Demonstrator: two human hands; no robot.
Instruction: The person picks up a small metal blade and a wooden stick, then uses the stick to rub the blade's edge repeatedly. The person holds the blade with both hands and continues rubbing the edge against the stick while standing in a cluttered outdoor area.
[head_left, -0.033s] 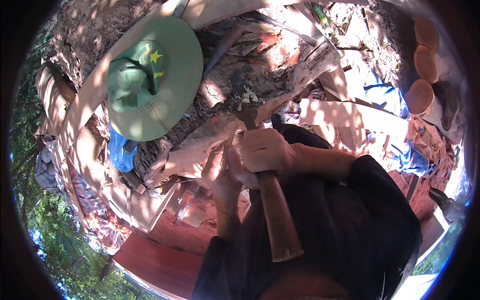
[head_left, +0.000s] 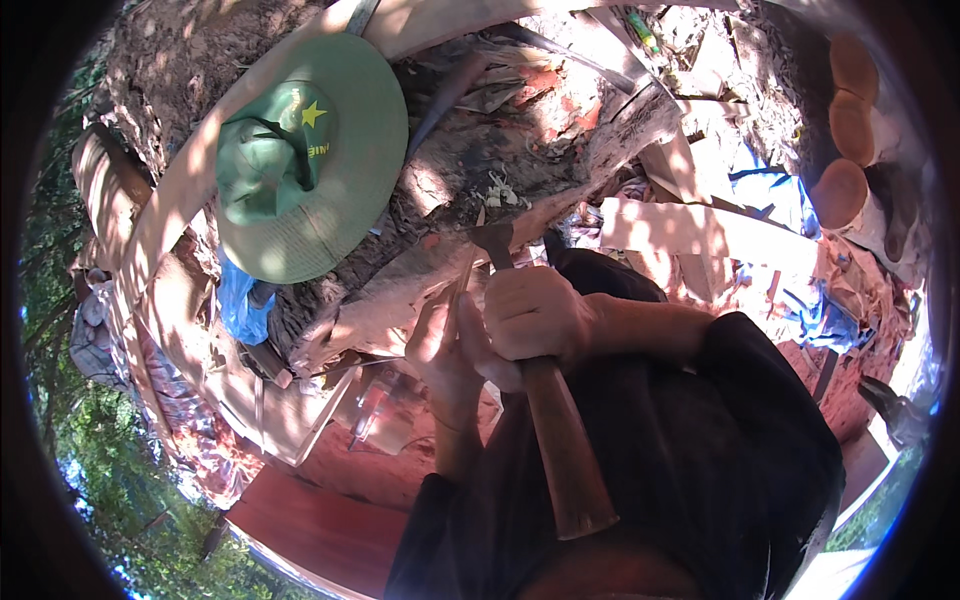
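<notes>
My right hand (head_left: 535,315) is closed round a chisel-like tool (head_left: 570,460) with a long, broad wooden handle and a dark, flat metal head. The head points away from me and lies by the edge of a rough log (head_left: 560,205); the handle's butt end reaches back over my dark shirt. Close beside it, my left hand (head_left: 440,350) pinches a thin pale wooden strip (head_left: 463,278) standing near the tool's head. The fingers of both hands almost meet, and the strip's lower end is hidden in my left hand. Pale shavings (head_left: 498,190) sit on the log just beyond.
A green wide-brimmed hat (head_left: 350,190) rests on the wood at the left, above a blue plastic bag (head_left: 242,305). Boards (head_left: 710,230), scraps and blue plastic (head_left: 820,318) litter the right. Several round brown pieces (head_left: 840,192) stand at the far right.
The tool and my right hand have shifted slightly toward my body, the handle's butt end moving a little down and right. My left hand stays nearly in place.
</notes>
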